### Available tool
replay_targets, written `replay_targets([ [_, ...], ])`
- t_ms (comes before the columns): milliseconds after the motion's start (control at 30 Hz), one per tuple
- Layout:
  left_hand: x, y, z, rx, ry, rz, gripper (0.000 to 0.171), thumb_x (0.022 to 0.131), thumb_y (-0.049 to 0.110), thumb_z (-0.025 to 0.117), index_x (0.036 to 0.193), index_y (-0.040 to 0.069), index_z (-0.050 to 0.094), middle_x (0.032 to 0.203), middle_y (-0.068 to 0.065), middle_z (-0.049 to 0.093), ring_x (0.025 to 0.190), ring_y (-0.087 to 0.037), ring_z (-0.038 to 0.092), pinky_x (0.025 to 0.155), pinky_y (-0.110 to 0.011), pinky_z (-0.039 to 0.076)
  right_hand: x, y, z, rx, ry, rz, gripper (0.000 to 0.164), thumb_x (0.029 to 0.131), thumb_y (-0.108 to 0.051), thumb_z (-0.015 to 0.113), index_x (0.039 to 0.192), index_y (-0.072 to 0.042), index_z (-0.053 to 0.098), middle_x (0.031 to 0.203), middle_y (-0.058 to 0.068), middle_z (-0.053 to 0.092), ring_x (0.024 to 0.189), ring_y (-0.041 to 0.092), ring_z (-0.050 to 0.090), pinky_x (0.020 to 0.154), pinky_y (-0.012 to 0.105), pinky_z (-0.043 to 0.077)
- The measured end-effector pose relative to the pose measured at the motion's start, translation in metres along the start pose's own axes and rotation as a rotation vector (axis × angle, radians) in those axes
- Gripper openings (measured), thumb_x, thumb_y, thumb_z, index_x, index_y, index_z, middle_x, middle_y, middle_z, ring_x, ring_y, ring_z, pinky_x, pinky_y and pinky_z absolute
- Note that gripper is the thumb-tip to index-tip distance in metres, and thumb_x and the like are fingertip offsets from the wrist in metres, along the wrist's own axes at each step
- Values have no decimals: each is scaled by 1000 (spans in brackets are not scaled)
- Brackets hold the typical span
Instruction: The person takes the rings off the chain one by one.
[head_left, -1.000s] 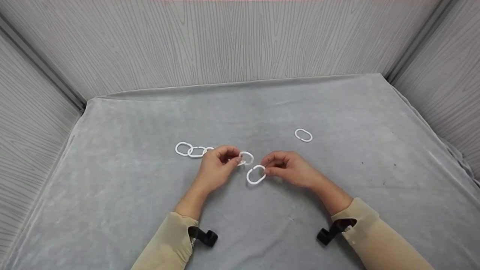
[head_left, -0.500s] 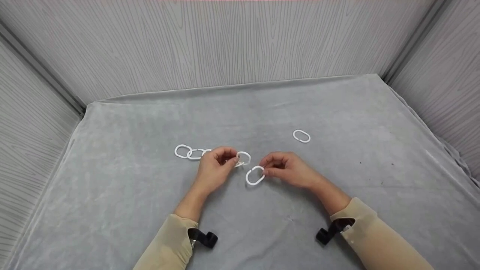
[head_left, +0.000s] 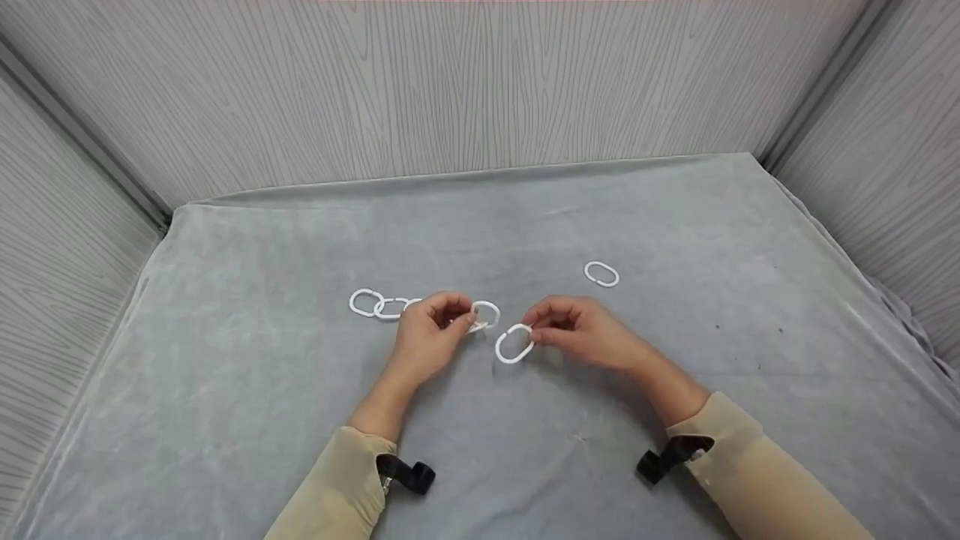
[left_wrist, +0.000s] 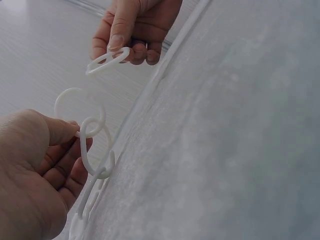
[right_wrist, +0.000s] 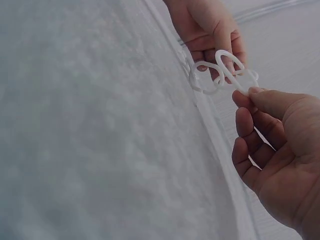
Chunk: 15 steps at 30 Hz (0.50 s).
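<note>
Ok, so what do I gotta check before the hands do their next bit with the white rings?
1. Right hand pinching the single white oval plastic-looking ring: ok.
2. Left hand pinching the chain of white oval plastic-looking rings: ok.
3. The chain's end ring sticking out past the left hand: ok.
4. Gap in the single ring easy to see: ok, it is at the upper left in the head view.
5. Gap in the end ring turned toward the single ring: cannot tell, too faint to make out.
6. Single ring hooked onto the chain: not ok, they are apart in the left wrist view.
</note>
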<state>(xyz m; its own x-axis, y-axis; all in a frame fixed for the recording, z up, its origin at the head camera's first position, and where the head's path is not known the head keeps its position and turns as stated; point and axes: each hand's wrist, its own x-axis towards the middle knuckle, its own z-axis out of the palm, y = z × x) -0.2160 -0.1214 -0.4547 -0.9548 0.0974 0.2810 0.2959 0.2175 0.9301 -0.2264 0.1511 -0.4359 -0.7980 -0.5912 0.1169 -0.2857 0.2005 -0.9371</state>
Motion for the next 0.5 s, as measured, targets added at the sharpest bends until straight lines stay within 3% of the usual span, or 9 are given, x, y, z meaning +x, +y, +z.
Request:
replay_targets([
  [300, 0, 1, 0, -17, 0, 7, 5, 92, -2, 77, 96, 0, 76, 87, -5, 73, 79, -17, 63, 70, -22, 49, -3, -11, -31, -57, 61, 12, 24, 98, -2, 74, 119, 10, 70, 101, 18, 76, 89, 17, 70, 80, 25, 56],
  [500, 0, 0, 1, -13, -3, -10, 6, 92, -2, 77, 97, 0, 77, 88, -5, 73, 80, -16, 64, 71, -22, 50, -8, -18, -59, -124, 143, 46, 22, 99, -4, 74, 120, 4, 73, 102, 15, 76, 88, 16, 68, 80, 28, 56],
])
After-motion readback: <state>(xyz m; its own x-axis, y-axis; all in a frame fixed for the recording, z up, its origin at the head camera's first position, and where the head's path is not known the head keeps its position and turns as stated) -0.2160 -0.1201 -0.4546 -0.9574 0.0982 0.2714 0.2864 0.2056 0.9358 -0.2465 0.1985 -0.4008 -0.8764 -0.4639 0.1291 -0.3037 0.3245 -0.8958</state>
